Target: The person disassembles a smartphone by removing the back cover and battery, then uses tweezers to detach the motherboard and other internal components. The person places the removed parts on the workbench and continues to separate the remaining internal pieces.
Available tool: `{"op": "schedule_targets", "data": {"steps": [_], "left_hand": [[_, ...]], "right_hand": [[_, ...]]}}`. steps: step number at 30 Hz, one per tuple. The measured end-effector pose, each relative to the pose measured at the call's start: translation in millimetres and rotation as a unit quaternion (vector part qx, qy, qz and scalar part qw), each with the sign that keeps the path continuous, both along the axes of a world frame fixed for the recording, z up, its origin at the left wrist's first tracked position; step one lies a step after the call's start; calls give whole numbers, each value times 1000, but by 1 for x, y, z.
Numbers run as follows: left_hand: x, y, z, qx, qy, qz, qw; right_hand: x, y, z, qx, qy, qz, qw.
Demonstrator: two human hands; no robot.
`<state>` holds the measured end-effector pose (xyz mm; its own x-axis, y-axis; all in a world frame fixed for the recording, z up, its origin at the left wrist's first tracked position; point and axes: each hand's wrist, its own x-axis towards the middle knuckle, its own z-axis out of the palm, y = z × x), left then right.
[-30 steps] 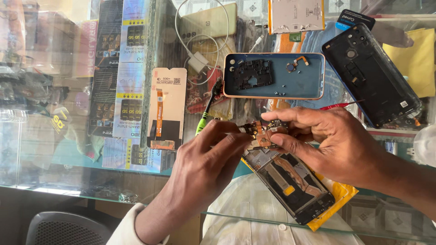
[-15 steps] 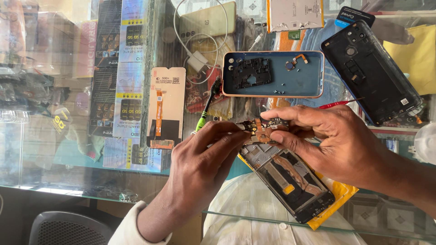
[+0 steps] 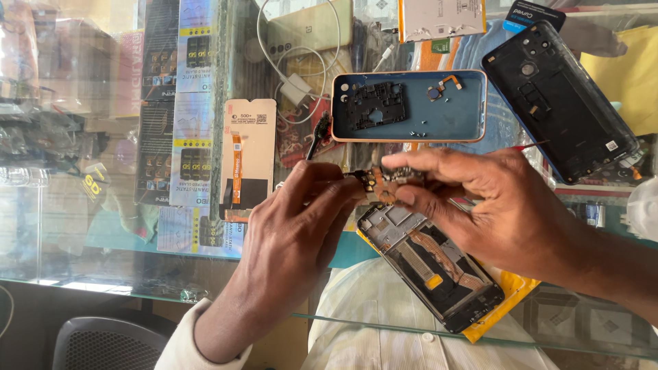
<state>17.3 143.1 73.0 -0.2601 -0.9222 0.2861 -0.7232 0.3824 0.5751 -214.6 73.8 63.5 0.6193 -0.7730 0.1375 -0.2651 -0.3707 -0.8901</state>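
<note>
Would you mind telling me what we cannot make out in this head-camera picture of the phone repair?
- Small circuit board: mostly covered by the left hand and right hand; its full shape is hidden.
- Opened phone frame: top end hidden behind the fingers.
- Loose screws in the blue back cover: too small to count.
- Dark tool above the left hand: its lower end is hidden, so its kind is unclear.
- Right forearm: cut off by the right edge.

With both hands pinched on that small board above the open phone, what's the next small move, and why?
Probably lower the circuit board toward the open phone frame directly beneath it. The left hand and right hand both pinch the board in the air above the frame's upper end, and the blue tray with loose parts lies farther off.
</note>
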Motion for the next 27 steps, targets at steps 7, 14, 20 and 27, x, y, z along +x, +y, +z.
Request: {"op": "schedule_targets", "data": {"steps": [7,14,20,27], "left_hand": [[19,-5,9,32,-9,28,999],[53,-21,-6,187,-56,-14,981],[47,-20,-16,181,-96,9,979],[41,-24,-17,167,-111,28,979]], "right_hand": [[-8,-11,-6,19,-20,-51,998],[-6,-17,-13,101,-27,-45,993],[-3,-16,-13,112,-15,-34,993],[-6,-18,-13,108,12,-47,993]]}}
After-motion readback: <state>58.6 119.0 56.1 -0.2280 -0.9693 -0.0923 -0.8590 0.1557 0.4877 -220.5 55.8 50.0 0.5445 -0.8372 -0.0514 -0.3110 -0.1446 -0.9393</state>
